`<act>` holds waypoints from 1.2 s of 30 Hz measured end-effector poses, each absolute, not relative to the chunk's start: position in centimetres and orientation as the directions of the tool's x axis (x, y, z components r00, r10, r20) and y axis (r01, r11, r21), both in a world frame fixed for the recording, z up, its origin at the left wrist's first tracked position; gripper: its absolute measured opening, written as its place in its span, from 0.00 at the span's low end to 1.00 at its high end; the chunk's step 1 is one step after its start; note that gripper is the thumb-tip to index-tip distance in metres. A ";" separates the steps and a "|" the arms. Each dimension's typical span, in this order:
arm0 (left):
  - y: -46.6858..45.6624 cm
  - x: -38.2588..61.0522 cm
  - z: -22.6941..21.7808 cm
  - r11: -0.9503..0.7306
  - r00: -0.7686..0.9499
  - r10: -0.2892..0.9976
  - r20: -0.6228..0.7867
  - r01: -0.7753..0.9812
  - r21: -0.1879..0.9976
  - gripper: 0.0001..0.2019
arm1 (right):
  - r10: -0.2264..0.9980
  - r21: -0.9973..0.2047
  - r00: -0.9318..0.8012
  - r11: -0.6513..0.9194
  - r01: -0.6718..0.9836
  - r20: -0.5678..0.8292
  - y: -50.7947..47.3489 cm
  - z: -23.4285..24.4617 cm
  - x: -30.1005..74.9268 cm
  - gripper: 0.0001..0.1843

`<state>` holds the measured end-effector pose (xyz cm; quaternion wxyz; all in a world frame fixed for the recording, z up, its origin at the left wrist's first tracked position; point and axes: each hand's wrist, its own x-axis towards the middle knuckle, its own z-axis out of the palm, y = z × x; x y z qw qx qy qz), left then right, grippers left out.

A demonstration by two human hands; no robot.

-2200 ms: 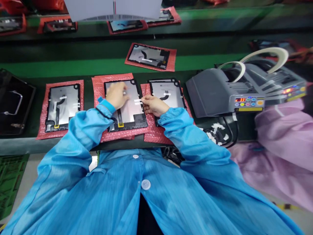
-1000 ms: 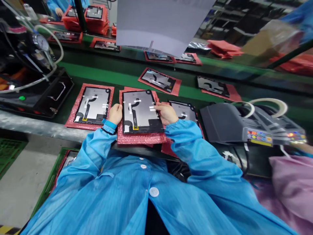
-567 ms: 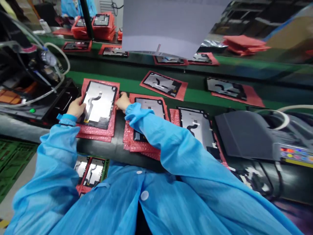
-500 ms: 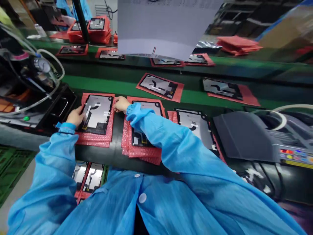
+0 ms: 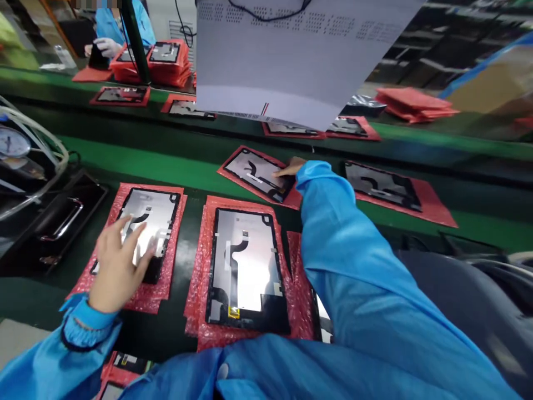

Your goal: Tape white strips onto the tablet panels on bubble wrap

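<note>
My left hand [image 5: 119,261] hovers with fingers spread over the near end of the left tablet back panel [image 5: 145,219], which lies on a red bubble-wrap sheet [image 5: 170,253]. My right hand [image 5: 289,168] reaches far forward onto the green belt and rests on the near right edge of another panel [image 5: 256,171] on red wrap; only part of its fingers shows past the blue sleeve. A third panel [image 5: 245,272] lies on red wrap straight in front of me, between my arms, untouched.
Another panel on red wrap [image 5: 385,186] lies on the green belt [image 5: 145,164] to the right. A black machine with a handle [image 5: 58,214] stands at the left. A white sheet [image 5: 300,55] hangs overhead. Another person [image 5: 112,33] works by stacked panels at the far left.
Both hands let go of the left panel. My right hand has stretched forward to the panel on the belt; my left hand has drawn back to the near end of the left panel.
</note>
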<state>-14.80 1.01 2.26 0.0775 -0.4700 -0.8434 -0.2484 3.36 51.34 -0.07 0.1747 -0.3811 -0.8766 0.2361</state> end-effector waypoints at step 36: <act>14.4 -11.0 1.5 0.408 -0.566 0.824 0.008 0.604 0.685 0.14 | 0.874 -0.855 -0.381 -0.073 0.513 -0.303 17.6 3.8 16.7 0.12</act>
